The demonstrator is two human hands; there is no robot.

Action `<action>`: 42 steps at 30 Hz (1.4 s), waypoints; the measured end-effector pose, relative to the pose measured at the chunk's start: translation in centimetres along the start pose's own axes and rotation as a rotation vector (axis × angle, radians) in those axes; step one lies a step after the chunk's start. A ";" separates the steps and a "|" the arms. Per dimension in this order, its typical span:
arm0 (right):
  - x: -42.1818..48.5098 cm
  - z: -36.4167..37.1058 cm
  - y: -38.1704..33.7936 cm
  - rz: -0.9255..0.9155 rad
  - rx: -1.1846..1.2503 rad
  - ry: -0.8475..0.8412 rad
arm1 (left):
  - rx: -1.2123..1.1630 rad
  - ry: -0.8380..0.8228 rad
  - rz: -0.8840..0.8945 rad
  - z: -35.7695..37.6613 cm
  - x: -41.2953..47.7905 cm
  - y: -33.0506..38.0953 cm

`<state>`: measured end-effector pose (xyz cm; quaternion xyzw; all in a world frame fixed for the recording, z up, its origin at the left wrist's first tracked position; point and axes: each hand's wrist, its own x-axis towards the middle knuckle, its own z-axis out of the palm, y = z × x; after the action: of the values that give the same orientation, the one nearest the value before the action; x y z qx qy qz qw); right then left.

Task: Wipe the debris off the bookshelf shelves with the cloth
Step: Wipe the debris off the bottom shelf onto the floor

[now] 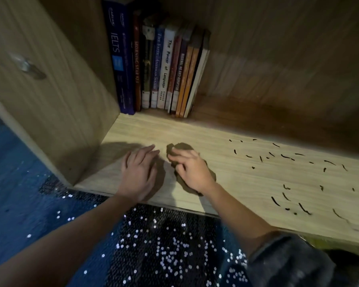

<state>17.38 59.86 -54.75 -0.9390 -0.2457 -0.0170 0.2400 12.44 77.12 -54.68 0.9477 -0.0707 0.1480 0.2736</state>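
Sequined fabric [164, 245] lies nearest you, below the shelf [216, 137]. Your left hand [139, 172] rests flat there, holding nothing. Your right hand [192, 170] curls over the cloth [181, 147]. Debris [275, 201] lies well right.

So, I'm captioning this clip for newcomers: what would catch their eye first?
Dark slivers of debris scattered over the right part of the light wooden shelf stand out first. Mid-shelf, the right hand grips a crumpled brown cloth, with the left hand flat beside it. A row of upright books stands at the back left.
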 end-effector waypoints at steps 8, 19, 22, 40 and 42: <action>-12.0 0.2 -5.4 0.007 0.168 -0.074 | 0.175 -0.328 0.046 -4.1 -1.6 3.0; -12.3 -5.9 3.0 0.568 0.066 0.152 | 0.423 -0.659 0.198 -5.0 -5.0 4.0; -12.1 -3.3 1.1 0.507 -0.106 0.161 | 0.406 -0.661 0.194 -5.1 -5.3 3.8; -16.1 -2.9 -1.6 0.308 0.058 0.167 | 0.292 -0.734 0.312 -1.1 -3.2 9.4; -17.2 -4.9 0.5 0.463 0.047 0.172 | 0.275 -0.744 0.304 -0.5 -2.8 10.4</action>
<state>2.92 49.48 -53.24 -0.9596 -0.0030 -0.0358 0.2791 7.47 68.83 -50.04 0.9431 -0.2831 -0.1573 0.0756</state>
